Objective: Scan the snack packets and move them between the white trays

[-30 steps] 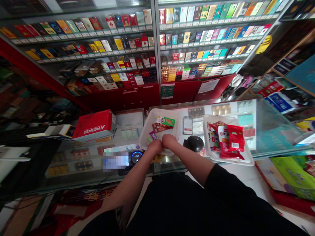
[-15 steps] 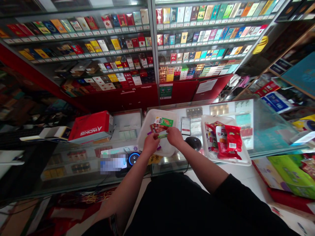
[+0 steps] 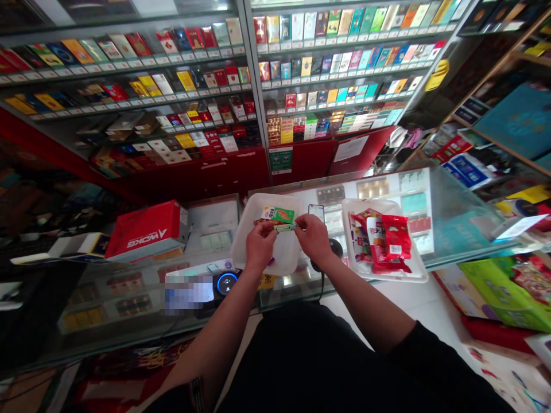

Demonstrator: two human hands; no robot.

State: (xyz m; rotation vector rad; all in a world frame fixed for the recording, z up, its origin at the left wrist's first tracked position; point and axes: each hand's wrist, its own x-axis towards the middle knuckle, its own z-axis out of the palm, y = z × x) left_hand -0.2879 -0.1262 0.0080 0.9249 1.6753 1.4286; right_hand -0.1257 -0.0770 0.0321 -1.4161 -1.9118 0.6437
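The left hand point(image 3: 259, 248) and right hand point(image 3: 314, 238) each pinch an end of one small green packet point(image 3: 283, 228), held above the near white tray point(image 3: 287, 259). Half a second ago the packet was farther below the green bag point(image 3: 279, 214) in view; now it shows right at that bag's lower edge. Beyond the hands are one phone point(image 3: 316, 211), one black round device point(image 3: 336, 248), a second white tray point(image 3: 420, 276) with at least two red bags point(image 3: 396, 238), and one red box point(image 3: 144, 226).
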